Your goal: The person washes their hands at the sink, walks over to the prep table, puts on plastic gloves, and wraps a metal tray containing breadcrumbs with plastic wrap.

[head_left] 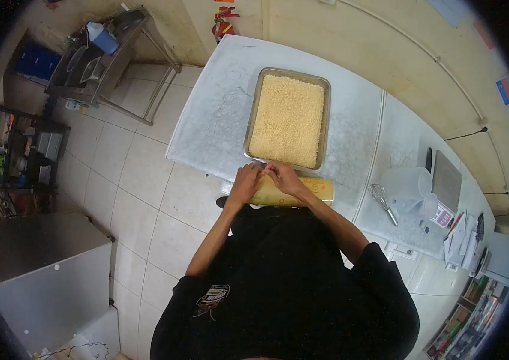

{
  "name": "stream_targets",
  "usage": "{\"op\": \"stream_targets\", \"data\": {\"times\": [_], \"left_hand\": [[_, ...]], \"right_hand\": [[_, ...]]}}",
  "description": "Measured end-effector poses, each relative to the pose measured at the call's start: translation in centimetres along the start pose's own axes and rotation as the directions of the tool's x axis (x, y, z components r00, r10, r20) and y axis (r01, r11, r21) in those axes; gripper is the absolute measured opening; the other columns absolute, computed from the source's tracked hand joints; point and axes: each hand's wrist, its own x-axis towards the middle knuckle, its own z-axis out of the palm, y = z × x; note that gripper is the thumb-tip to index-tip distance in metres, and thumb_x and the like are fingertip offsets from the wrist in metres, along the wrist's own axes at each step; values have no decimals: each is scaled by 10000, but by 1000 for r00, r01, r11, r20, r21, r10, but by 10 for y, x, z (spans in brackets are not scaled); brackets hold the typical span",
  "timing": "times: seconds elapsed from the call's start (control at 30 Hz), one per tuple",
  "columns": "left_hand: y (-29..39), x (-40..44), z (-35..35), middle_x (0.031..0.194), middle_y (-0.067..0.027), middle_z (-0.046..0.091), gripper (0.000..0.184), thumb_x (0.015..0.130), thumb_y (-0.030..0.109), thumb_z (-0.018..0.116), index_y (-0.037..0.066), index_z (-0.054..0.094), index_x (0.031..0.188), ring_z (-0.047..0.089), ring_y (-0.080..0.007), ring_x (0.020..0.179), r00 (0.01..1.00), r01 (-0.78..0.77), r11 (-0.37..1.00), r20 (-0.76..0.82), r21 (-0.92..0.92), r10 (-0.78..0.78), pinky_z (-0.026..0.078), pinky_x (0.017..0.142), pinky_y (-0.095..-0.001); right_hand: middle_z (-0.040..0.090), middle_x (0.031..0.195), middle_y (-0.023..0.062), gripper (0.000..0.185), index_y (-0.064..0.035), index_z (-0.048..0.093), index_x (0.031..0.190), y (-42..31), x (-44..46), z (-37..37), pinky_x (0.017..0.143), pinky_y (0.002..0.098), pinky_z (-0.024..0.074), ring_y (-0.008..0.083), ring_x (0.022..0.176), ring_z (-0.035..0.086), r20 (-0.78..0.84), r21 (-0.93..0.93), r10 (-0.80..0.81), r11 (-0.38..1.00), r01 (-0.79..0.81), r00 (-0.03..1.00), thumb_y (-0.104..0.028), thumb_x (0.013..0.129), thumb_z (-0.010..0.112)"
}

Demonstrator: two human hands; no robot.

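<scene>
My left hand [247, 182] and my right hand [284, 177] meet at the near edge of a metal tray. The fingertips of both are pinched together, almost touching; whatever is between them is too small or clear to make out. Beneath my wrists lies a yellowish roll, seemingly of cling film [320, 189], with red and green print, along the table's near edge. My forearms cover part of it. Just beyond my fingers, the rectangular metal tray [328, 111] holds a level layer of pale yellow crumbly bits [287, 120].
On the white table [212, 102], to the right, are a whisk [383, 203], a translucent plastic jug [404, 185], a grey flat board [446, 180] and papers [463, 245]. A metal sink stand [95, 78] with a blue-filled jug [103, 39] stands far left. A fire extinguisher [223, 29] hangs on the wall.
</scene>
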Motion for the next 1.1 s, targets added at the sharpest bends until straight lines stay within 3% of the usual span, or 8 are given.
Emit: {"op": "stream_targets", "data": {"times": [0.13,0.27,0.37,0.5,0.57,0.8,0.87,1.1], "left_hand": [[0,1,28,858,-205,602,88,890,40,528,-9,566,952,578,-409,808,968,104,980,-209,-170,-139,461,703,-421],[2,12,47,820,-205,608,87,905,43,513,-23,565,925,588,-385,766,923,217,944,-263,-247,-281,464,698,-399],[-7,21,52,772,-194,622,121,898,71,505,-18,573,853,605,-383,737,884,267,901,-285,-343,-370,473,676,-415],[0,17,44,772,-140,633,129,924,61,481,-22,567,875,620,-244,717,855,370,809,-174,-457,-489,475,670,-337],[0,16,45,776,-145,633,130,925,62,482,-25,566,878,620,-247,718,863,328,821,-204,-468,-462,477,675,-338],[-2,13,51,785,-155,632,131,933,60,477,-31,560,888,621,-260,729,837,313,808,-258,-499,-483,478,692,-343],[-4,13,51,785,-155,631,133,934,62,476,-30,562,891,621,-261,731,839,306,814,-263,-494,-476,477,694,-343],[5,14,43,802,-158,632,128,932,56,479,-28,570,901,620,-276,749,849,271,824,-280,-497,-448,475,699,-341]], "right_hand": [[606,906,137,198,-43,573,1016,9,-26,-4,761,469,456,295,905,588,-123,-508,-351,826,244,928,-149,849,584],[620,889,149,197,-70,581,994,36,-27,9,783,455,452,322,876,594,-239,-773,-301,635,7,923,-198,847,614],[625,869,153,201,-52,580,987,29,-19,-6,792,469,448,370,857,591,-152,-524,207,812,-256,967,-192,841,584],[633,787,155,200,-43,595,970,29,-42,-20,743,489,461,381,779,605,-233,-574,-166,819,2,958,-199,848,568],[629,741,155,204,-53,600,961,40,-51,-22,684,481,471,352,732,615,-209,-850,-302,526,-20,930,-225,854,590],[612,803,201,183,-15,570,936,40,-48,-34,680,457,494,387,770,605,-370,-416,146,857,-304,917,-151,818,605],[613,769,203,197,-2,565,936,43,-60,-46,684,451,496,413,758,601,-220,-310,-175,945,102,960,-165,831,600],[614,709,179,194,-18,552,932,51,-81,-40,621,472,479,366,706,610,-475,-634,-25,703,-322,880,-170,844,633]]}}
